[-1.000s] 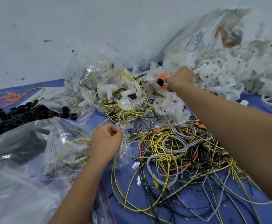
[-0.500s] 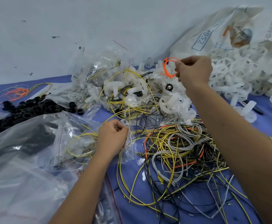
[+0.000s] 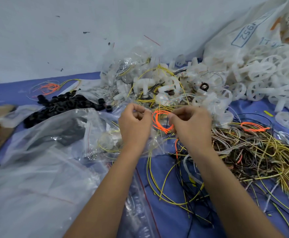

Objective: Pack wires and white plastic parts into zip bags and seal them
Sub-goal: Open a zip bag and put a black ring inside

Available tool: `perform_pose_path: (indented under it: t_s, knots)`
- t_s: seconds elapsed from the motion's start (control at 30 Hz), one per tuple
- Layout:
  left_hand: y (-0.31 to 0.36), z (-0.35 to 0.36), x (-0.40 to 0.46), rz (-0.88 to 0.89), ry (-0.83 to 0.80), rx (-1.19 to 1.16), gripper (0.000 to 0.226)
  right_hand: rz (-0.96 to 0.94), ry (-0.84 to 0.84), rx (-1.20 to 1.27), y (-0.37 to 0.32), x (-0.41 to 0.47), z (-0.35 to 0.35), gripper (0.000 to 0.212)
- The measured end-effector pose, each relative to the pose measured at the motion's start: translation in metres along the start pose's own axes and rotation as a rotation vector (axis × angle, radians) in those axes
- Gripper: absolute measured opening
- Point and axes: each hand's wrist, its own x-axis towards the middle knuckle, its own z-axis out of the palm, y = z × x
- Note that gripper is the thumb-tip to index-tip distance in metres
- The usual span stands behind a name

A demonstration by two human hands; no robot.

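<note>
The right hand (image 3: 190,127) pinches a small coil of orange wire (image 3: 160,121) between thumb and fingertips, and the left hand (image 3: 134,125) pinches the clear film of a zip bag (image 3: 106,134) at what looks like its mouth; the coil hangs between the two hands, over the middle of the blue mat (image 3: 166,220). The wire is judged thin, light and springy, so a loose coil would likely fan open and snag. The sound hold is probably across the bundled strands where the loop crosses itself, not on a single strand. The bag film is soft and slippery (it sags wherever it is not pinched), so the mouth likely needs holding open near the zip line while the coil goes in.

Room is tight. The tangle of yellow, black and grey wires (image 3: 251,152) lies just right of the hands and reaches under the right forearm, so a dragged strand could pull others along. White plastic parts (image 3: 260,78) pile toward the mat's far right corner, black rings (image 3: 63,107) toward its far left, and larger clear bags (image 3: 37,169) cover the near left. Bare mat shows mainly at the near edge, between the forearms.
</note>
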Motion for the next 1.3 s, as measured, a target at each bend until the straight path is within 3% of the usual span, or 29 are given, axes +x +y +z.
perform_pose_path:
  t_s: [0.27, 0.43, 0.6, 0.77, 0.9, 1.1, 1.3]
  knots:
    - [0.011, -0.003, -0.002, 0.144, 0.002, 0.028, 0.023, -0.187, -0.030, -0.229, 0.012, -0.011, 0.003, 0.011]
    - [0.015, -0.001, -0.003, 0.171, -0.022, 0.049, 0.027, -0.158, -0.165, -0.063, 0.009, -0.016, 0.009, 0.004]
    - [0.020, 0.004, -0.007, 0.215, -0.063, 0.088, 0.017, -0.169, -0.369, -0.056, 0.008, -0.018, 0.014, 0.022]
    - [0.026, 0.012, -0.014, 0.311, -0.108, 0.136, 0.015, -0.093, -0.408, 0.024, 0.010, -0.021, 0.018, 0.022]
    - [0.031, 0.017, -0.021, 0.352, -0.141, 0.126, 0.018, -0.059, -0.458, 0.118, 0.012, -0.023, 0.019, 0.035]
    - [0.032, 0.018, -0.023, 0.375, -0.150, 0.128, 0.022, -0.116, -0.463, 0.145, 0.011, -0.024, 0.017, 0.042]
    - [0.028, 0.018, -0.021, 0.357, -0.134, 0.116, 0.020, -0.183, -0.347, -0.133, 0.014, -0.019, 0.019, 0.039]
